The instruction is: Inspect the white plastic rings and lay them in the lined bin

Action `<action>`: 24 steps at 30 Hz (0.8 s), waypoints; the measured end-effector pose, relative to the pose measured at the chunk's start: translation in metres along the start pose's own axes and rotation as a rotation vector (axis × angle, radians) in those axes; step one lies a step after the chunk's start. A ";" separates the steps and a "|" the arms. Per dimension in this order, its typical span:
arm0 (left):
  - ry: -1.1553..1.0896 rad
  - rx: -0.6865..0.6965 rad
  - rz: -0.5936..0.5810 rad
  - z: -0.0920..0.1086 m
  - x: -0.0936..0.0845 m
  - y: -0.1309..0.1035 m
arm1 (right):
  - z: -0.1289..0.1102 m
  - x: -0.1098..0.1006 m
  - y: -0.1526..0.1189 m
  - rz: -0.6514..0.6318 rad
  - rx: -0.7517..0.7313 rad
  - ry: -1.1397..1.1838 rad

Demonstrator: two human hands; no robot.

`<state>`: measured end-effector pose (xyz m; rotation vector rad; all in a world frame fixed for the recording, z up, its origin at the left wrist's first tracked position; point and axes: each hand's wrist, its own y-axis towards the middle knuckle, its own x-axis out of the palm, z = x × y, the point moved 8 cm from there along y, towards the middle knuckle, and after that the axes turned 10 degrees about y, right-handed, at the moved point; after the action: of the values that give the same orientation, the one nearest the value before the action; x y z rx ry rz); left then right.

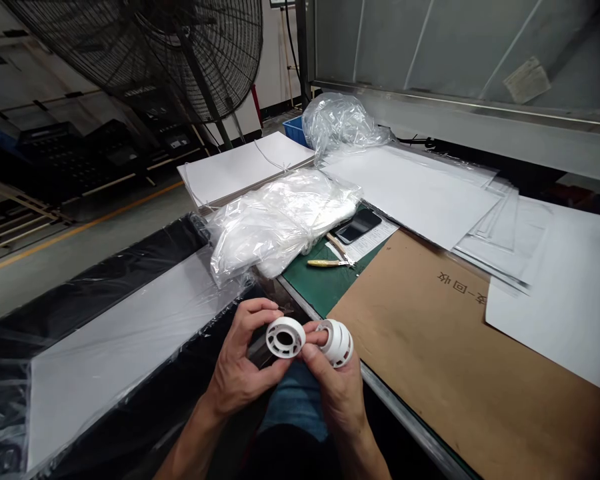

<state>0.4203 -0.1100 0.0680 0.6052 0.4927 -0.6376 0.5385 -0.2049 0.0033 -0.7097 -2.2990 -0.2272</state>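
A white slotted plastic ring [299, 328] with a dark central hole is pinched between the thumb and fingers of my left hand [237, 363]. Just to its right, my right hand [339, 387] holds a short stack of similar white plastic rings [341, 345], with a finger through the middle. The right thumb and fingertip also meet the edge of the single ring. Both hands are close together over my lap, in front of the table edge. How many rings are stacked is hard to make out.
Cutting pliers [327, 263] and a black phone [359, 227] lie on the green mat [305, 287]. Brown cardboard [420, 320] covers the table's near right. Clear plastic bags [285, 213] and white sheets [410, 187] lie beyond. A large fan [180, 53] stands at back left.
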 end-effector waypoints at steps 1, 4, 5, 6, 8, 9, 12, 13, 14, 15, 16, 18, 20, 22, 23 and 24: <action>0.056 0.048 0.031 0.004 -0.003 0.000 | 0.000 -0.001 0.000 0.001 -0.005 -0.021; 0.123 0.156 0.089 0.014 -0.008 0.000 | 0.001 -0.003 0.000 0.000 -0.007 -0.045; 0.132 0.183 0.101 0.016 -0.009 0.000 | 0.002 -0.003 0.000 -0.003 -0.003 -0.044; 0.141 0.204 0.110 0.018 -0.010 0.000 | 0.003 -0.004 -0.001 -0.006 0.001 -0.043; 0.164 0.236 0.123 0.020 -0.011 0.000 | 0.005 -0.004 -0.001 -0.007 0.005 -0.047; 0.176 0.247 0.126 0.020 -0.012 0.000 | 0.006 -0.005 -0.001 -0.006 0.007 -0.049; 0.200 0.248 0.126 0.020 -0.012 0.001 | 0.005 -0.004 0.000 -0.004 0.006 -0.042; 0.209 0.235 0.122 0.020 -0.011 0.001 | 0.004 -0.003 0.000 -0.007 0.003 -0.036; 0.219 0.217 0.113 0.019 -0.010 0.002 | 0.002 -0.002 0.000 -0.009 -0.003 -0.034; 0.232 0.194 0.099 0.018 -0.009 0.002 | 0.001 -0.001 0.000 -0.016 -0.008 -0.037; 0.248 0.168 0.082 0.017 -0.007 0.002 | 0.000 0.000 0.000 -0.023 -0.009 -0.048; 0.297 0.117 0.057 0.011 -0.009 0.000 | 0.002 -0.003 -0.001 -0.009 0.006 -0.074; 0.381 0.051 0.088 -0.001 -0.023 -0.002 | 0.007 -0.015 -0.003 0.060 0.035 -0.090; 0.492 -0.074 0.186 -0.025 -0.053 -0.003 | 0.011 -0.030 -0.004 0.135 0.038 -0.097; 0.551 -0.162 0.240 -0.042 -0.073 -0.002 | 0.012 -0.036 -0.004 0.152 0.025 -0.101; 0.602 -0.259 0.285 -0.062 -0.096 -0.001 | 0.012 -0.041 -0.003 0.157 0.006 -0.102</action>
<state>0.3378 -0.0323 0.0799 0.6012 1.0133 -0.1027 0.5545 -0.2204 -0.0329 -0.9126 -2.3247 -0.1128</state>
